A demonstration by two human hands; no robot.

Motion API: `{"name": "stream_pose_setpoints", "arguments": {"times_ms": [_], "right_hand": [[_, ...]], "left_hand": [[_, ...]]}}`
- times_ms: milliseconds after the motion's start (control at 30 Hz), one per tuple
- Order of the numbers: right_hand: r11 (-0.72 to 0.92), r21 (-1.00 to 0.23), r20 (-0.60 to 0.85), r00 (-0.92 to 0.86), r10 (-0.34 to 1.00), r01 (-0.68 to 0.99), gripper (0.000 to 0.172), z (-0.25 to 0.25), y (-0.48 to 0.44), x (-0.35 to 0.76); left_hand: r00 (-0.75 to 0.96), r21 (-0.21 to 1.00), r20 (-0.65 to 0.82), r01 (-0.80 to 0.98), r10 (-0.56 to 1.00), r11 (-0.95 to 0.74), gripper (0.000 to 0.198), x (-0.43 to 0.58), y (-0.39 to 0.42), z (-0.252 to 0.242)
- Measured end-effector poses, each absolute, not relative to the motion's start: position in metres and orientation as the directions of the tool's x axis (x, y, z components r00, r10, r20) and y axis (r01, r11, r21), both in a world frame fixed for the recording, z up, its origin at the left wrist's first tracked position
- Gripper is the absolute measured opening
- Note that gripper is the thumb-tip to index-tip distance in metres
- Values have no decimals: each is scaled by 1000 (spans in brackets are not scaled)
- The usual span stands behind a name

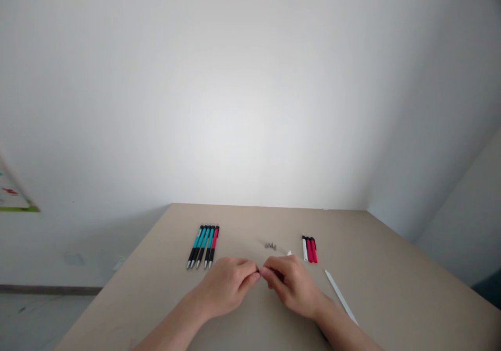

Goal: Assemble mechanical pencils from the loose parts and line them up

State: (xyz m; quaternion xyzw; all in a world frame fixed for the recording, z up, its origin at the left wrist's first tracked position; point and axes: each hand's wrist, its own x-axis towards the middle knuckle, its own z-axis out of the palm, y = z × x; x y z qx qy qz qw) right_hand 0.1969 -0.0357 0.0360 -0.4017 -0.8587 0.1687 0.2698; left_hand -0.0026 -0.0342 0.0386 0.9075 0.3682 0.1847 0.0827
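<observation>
My left hand (pixel 230 284) and my right hand (pixel 293 284) meet fingertip to fingertip above the near middle of the table. Both are closed in a pinch. A small dark bit shows between the fingertips, too hidden to name. Just beyond the hands lie several small grey coiled pieces that look like springs (pixel 270 246). Small white pieces (pixel 289 253) peek out behind my right hand. Farther right, one white pen barrel (pixel 305 248) and two pink pen barrels (pixel 311 249), all with black tops, lie side by side.
Several assembled pens (pixel 203 245), teal and black plus a pink one, lie in a row at the left of the beige table (pixel 242 220). A thin white strip (pixel 340 296) lies slanted beside my right forearm. A white wall (pixel 250 105) stands behind the table.
</observation>
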Motion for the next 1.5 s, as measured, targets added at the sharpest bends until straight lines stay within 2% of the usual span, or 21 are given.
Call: {"name": "stream_pose_setpoints", "arguments": {"times_ms": [133,233,400,533,633,733,833,1000,1067,1167,1267,1367,1500], "right_hand": [[616,-505,320,-532,784,604,45,33,-34,196],[618,-497,331,-526,784,608,47,31,-34,197],[646,-477,360,-538,762,596,32,34,-37,198],[647,-477,338,-555,760,595,43,33,-35,197],[640,-460,339,-545,767,615,46,31,-34,196],[643,-467,351,-540,765,607,39,32,-35,197],[657,-476,369,-545,753,585,28,34,-36,198],[653,-465,344,-558,755,597,39,32,-34,198],[646,-448,337,-553,762,618,40,31,-34,197],[638,-460,326,-552,768,617,39,32,-35,196],[652,-480,337,-564,754,586,26,36,-37,197],[666,-475,349,-572,742,574,19,38,-37,198],[664,-458,328,-583,744,591,29,35,-36,199]], "left_hand": [[629,333,253,657,735,-676,12,-2,-34,36],[649,323,272,634,711,-703,19,-1,-34,37],[655,317,279,628,703,-711,29,-1,-35,41],[624,368,266,639,735,-676,11,-1,-35,39],[632,348,278,635,723,-690,15,-1,-35,38],[650,314,285,631,704,-709,26,0,-35,38],[642,310,283,642,712,-702,28,0,-35,39],[601,392,253,653,758,-648,11,0,-35,41],[607,396,253,645,753,-653,15,0,-35,41],[625,376,263,636,735,-674,31,1,-35,40],[629,385,241,637,739,-668,36,1,-35,40],[611,430,213,642,762,-635,29,0,-36,40],[585,487,200,637,786,-598,8,0,-38,41]]}}
